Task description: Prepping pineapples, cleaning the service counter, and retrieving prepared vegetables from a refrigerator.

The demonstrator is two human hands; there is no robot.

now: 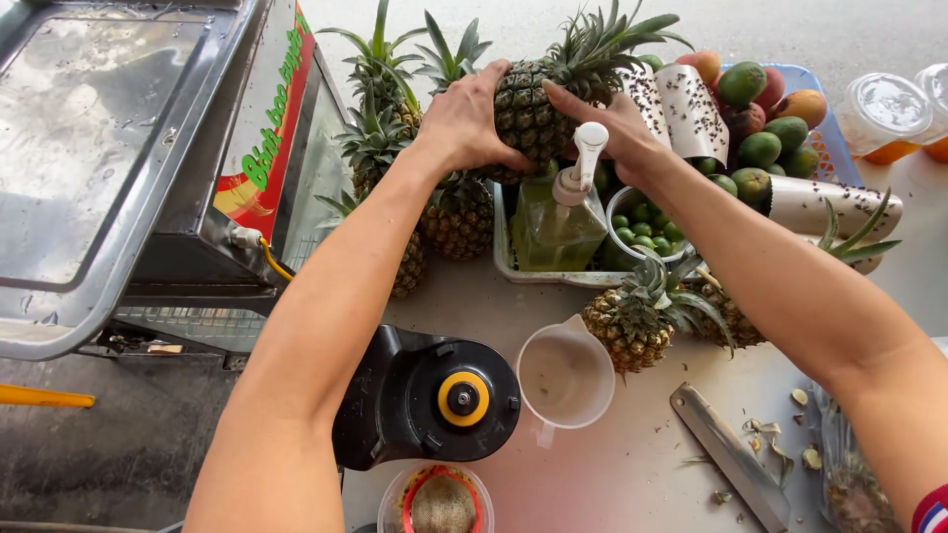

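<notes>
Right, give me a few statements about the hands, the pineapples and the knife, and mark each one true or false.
1. Both hands, left hand and right hand, grip one pineapple. True.
2. The knife is in the right hand. False: it lies on the table, untouched.
3. The plastic jug is full of juice. False: it looks empty.
4. A pump bottle stands below the held pineapple. True.
5. The basket holds only pineapples. False: it holds mixed round fruit.

Green-brown scaled pineapple (533,114), black blender base (425,400) with yellow hub (463,398)
</notes>
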